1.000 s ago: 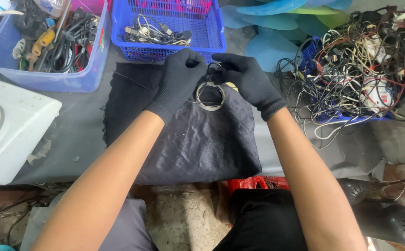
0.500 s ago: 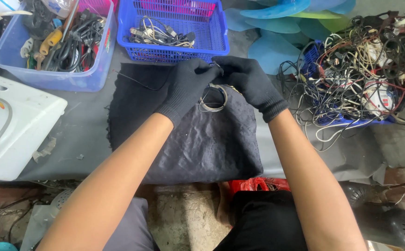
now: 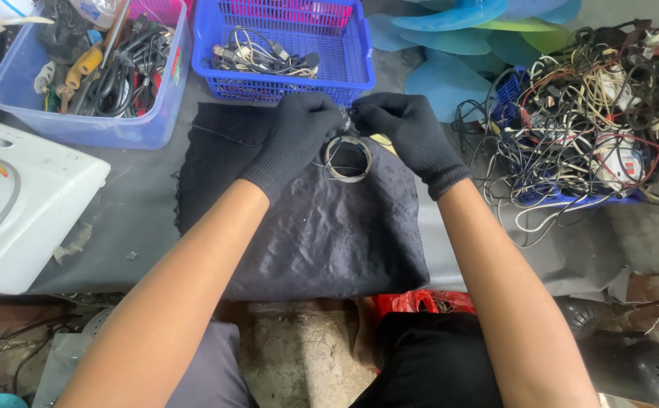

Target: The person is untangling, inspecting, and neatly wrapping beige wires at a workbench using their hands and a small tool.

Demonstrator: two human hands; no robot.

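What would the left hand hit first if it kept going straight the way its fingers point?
The left hand points up and right, toward the right hand. It would likely meet that hand's fingers first, just above the coil; depth is unclear.

We see a grey table (image 3: pixel 148 189): a dark cloth (image 3: pixel 322 234) at centre, blue basket (image 3: pixel 284 53) at twelve o'clock, clear tub (image 3: pixel 88 125) at ten, wire tangle (image 3: pixel 594 106) at two, white casing (image 3: pixel 20 204) at nine.

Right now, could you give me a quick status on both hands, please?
Left hand and right hand, black-gloved, both pinching a small coiled cable. Coil held just above the dark cloth. Blue basket close behind; nothing between the hands.
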